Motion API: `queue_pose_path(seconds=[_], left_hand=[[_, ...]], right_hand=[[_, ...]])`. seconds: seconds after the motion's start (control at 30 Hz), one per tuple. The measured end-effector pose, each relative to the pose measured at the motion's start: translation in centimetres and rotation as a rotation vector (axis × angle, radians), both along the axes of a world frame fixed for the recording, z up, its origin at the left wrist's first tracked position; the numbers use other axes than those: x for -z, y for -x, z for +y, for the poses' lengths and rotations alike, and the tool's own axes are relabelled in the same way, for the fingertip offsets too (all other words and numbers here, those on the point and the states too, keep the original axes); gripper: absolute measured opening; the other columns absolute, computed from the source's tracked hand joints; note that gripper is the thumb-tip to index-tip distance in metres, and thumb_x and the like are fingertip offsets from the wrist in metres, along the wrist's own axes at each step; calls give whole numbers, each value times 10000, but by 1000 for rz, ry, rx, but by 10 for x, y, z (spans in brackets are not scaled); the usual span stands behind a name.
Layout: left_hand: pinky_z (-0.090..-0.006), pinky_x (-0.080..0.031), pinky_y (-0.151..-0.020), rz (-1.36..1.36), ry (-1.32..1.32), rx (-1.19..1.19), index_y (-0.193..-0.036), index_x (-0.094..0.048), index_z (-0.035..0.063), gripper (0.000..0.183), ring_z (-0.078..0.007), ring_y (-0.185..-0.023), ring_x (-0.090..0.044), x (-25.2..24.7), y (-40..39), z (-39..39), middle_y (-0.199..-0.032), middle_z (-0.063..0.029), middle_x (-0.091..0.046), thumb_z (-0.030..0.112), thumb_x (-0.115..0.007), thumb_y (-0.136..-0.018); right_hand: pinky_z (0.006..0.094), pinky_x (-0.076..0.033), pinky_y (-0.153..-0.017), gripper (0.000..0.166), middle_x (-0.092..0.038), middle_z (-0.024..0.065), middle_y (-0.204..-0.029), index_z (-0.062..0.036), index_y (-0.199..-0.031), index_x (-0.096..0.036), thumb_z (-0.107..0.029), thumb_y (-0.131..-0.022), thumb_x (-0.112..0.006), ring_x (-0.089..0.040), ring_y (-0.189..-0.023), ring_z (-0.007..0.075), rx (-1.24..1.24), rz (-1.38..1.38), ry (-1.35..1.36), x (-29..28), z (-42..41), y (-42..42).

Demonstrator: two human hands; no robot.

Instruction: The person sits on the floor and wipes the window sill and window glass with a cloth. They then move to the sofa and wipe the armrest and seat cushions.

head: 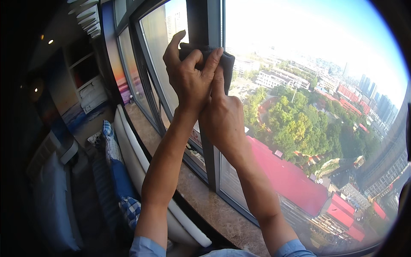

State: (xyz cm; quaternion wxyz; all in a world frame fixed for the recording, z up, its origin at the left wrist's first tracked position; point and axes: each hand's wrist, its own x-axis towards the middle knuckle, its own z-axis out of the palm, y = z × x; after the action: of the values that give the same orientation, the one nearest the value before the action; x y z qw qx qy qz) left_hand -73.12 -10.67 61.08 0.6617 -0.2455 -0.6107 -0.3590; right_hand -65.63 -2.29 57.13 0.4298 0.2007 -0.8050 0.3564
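Note:
A folded dark grey cloth (229,69) lies against the upright window frame post (210,163), beside the large glass pane (289,41). My left hand (191,80) holds the cloth from the left, its fingers bent and one fingertip raised. Just below and to the right, my right hand (226,120) also grips the cloth, with a finger stretched up along it. The two hands touch at the wrist and thumb side. Some of the right fingers are hidden behind the hand and cloth.
A brown marbled stone sill (205,189) runs below the window. A tilted window sash (157,99) stands to the left. Along the sill lies a white padded sofa back (135,144), with blue and checked cushions (122,180) behind it. Buildings and trees show far below outside.

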Motion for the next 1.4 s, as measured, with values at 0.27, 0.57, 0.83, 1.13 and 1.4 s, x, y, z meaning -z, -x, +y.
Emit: queue_pose_path(seconds=[0.27,0.57,0.83,1.13,1.4], left_hand=[[-507,-358,-1062,-99,91,-79,-577,-526,17,496,-383,-1312,-399,125,-17,2,-1419,-199,-454,351,-799,-822],[-593,-283,-1100,-588,202,-226,-645,-659,-14,479,-453,-1369,-335,316,-67,-3,-1459,-241,-414,411,-748,-846],[-597,-288,-1103,-896,289,-201,-716,-742,-17,311,-443,-1380,-336,411,-92,12,-1488,-189,-416,268,-750,-840],[-566,-342,-1103,-509,458,212,-576,-495,19,428,-400,-1169,-576,325,-168,10,-1245,-195,-631,212,-723,-882],[-340,-553,-761,-643,266,1152,-887,-539,27,313,-259,-854,-672,282,-207,99,-1052,-195,-676,30,-821,-752]], right_hand=[[469,-521,-510,857,-671,249,-753,57,-1536,-159,-90,-835,-629,-672,-605,402,85,-192,13,138,-1,-2],[419,-505,-481,749,-671,200,-824,6,-1518,-300,-130,-858,-628,-662,-594,348,174,-328,-83,361,2,-20],[470,-508,-586,329,-667,188,-859,-76,-1199,-544,-165,-898,-639,-662,-749,396,229,-469,306,426,5,-43],[417,-510,-582,331,-600,160,-955,-58,-1080,-568,42,-767,-611,-623,-723,359,123,-305,119,314,73,-148],[428,-553,-788,326,-581,247,-1239,-44,-1115,-578,82,-815,-598,-647,-1002,405,535,-38,263,260,128,-254]])
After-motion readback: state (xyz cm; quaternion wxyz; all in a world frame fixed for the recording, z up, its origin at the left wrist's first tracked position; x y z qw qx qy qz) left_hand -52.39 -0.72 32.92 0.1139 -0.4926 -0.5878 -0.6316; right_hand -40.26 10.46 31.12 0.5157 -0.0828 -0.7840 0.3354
